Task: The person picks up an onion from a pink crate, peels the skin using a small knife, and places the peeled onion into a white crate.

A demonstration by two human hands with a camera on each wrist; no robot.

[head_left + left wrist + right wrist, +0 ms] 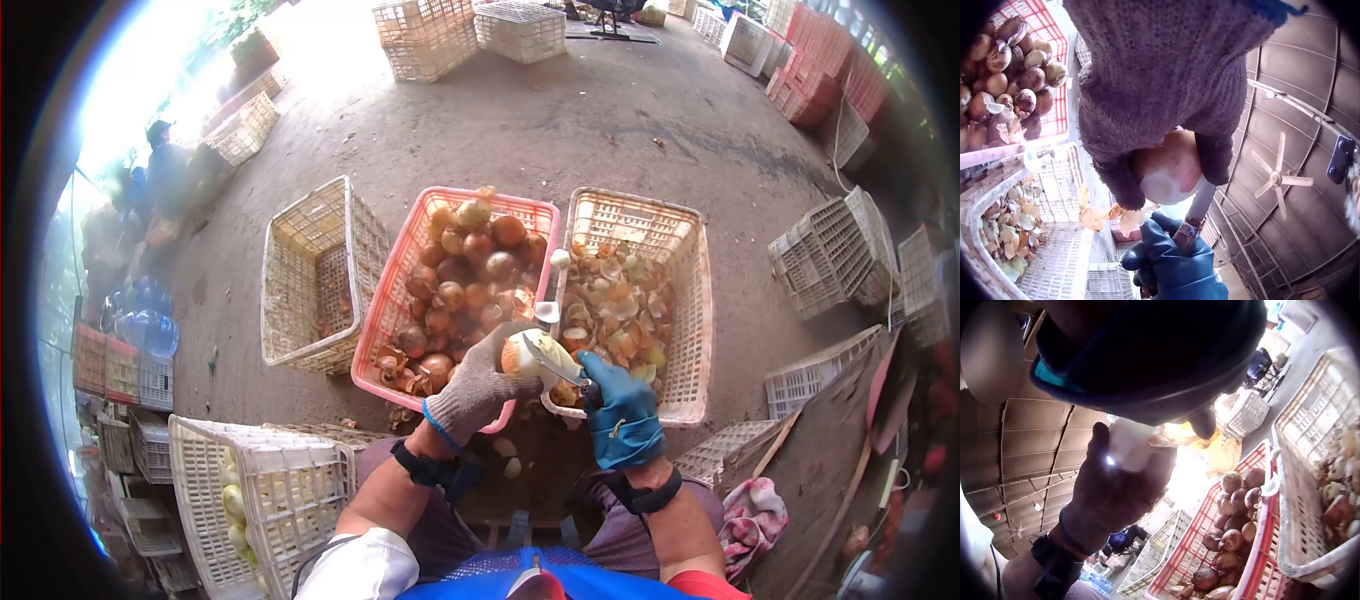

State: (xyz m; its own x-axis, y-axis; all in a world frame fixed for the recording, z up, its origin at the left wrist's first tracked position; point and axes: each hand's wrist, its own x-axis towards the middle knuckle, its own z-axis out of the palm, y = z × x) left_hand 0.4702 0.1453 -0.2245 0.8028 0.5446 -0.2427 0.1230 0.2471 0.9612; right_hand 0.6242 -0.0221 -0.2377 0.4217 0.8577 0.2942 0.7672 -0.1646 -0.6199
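A partly peeled onion (532, 358) is gripped in the left hand (478, 388), which wears a knit glove; the left wrist view shows fingers around the onion (1169, 170). The right hand (622, 412), in a blue rubber glove, holds a knife (553, 364) by its handle, with the blade against the onion. Loose skin (1102, 215) hangs beside the onion in the left wrist view. Both hands are above the near edges of a pink crate (372, 330) of unpeeled onions and a white crate (703, 330) of skins.
An empty-looking white crate (356, 250) stands left of the pink one. At the near left, another white crate (300, 490) holds peeled onions (235, 505). More crates (830, 262) stand at the right, and a pink-and-white cloth (752, 520) lies near the right knee.
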